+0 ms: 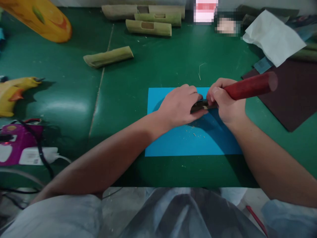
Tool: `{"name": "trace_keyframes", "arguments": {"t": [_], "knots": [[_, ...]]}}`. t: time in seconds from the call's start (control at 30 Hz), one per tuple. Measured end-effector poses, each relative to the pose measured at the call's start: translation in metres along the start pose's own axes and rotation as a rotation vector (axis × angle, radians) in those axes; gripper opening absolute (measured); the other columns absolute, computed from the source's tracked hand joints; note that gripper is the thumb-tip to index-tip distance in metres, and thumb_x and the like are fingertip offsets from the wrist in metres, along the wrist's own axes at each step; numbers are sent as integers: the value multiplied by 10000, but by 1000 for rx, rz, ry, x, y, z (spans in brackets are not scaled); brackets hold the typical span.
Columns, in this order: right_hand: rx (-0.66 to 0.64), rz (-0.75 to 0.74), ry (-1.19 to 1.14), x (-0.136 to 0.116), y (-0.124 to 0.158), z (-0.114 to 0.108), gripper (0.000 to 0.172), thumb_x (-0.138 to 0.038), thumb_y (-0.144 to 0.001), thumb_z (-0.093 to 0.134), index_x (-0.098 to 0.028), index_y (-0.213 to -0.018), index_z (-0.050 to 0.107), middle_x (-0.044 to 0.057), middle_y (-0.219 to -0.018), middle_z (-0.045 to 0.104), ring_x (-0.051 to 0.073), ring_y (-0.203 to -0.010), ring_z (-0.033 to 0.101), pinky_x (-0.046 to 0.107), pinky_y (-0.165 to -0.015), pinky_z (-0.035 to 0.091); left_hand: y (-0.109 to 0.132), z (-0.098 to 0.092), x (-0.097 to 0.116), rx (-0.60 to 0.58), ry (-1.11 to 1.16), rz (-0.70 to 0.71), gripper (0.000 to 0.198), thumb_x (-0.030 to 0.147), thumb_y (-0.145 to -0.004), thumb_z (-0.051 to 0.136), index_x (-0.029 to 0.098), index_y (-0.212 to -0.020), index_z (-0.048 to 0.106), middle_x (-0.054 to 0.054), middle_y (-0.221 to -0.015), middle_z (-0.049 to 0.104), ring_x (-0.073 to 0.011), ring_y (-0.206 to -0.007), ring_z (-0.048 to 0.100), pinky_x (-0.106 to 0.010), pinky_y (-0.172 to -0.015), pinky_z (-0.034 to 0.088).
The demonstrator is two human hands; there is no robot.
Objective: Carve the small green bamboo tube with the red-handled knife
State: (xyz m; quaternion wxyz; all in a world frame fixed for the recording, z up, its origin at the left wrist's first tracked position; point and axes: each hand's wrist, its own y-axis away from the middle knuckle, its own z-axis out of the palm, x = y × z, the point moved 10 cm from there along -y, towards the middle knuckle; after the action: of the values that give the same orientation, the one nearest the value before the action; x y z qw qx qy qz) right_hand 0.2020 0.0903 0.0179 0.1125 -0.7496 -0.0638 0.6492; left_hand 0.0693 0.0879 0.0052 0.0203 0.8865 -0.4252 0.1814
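Over a blue sheet point(168, 143), my left hand point(177, 105) is wrapped round a dark bamboo piece point(196, 107), most of which is covered by the fingers. My right hand point(230, 104) grips a carving tool by its thick red handle point(252, 86), which points up and to the right. The tool's working end meets the bamboo piece between the two hands, though the fingers hide its shape. Small pale shavings point(194, 134) are scattered on the sheet just below the hands.
Cut bamboo sections point(156, 29) lie at the back, and another bamboo piece point(109, 58) lies nearer. A yellow glue gun point(15, 94) and a purple power block point(22, 142) with cables are at left. White paper point(274, 38) and dark sandpaper-like sheet point(287, 99) lie right.
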Motion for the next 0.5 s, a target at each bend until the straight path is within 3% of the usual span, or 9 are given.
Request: {"name": "trace_keyframes", "arguments": {"t": [0.13,0.3,0.5], "knots": [[-11,8,-39,0,-2,4,402,-404,-935,776,-295,-617,557,1,-603,578,166,-556,493,364,-554,424,-7,10,-2,-84,-30,-20,367,453,-1194,669,161,-1300,865,-156,-1219,809,-367,-1199,764,-477,-999,559],[-22,24,-20,2,-4,5,466,-440,-972,808,-298,-618,540,8,-626,589,175,-571,514,371,-569,458,-5,9,-3,-80,-19,-39,360,440,-1201,652,161,-1279,864,-157,-1245,795,-360,-1219,757,-473,-1019,576],[12,-13,-3,1,-4,2,407,-342,-963,772,-294,-621,556,2,-647,553,176,-626,470,390,-649,413,-4,12,-4,-18,76,2,265,374,-1160,693,187,-1283,835,-145,-1298,782,-344,-1215,751,-485,-1056,601]]}}
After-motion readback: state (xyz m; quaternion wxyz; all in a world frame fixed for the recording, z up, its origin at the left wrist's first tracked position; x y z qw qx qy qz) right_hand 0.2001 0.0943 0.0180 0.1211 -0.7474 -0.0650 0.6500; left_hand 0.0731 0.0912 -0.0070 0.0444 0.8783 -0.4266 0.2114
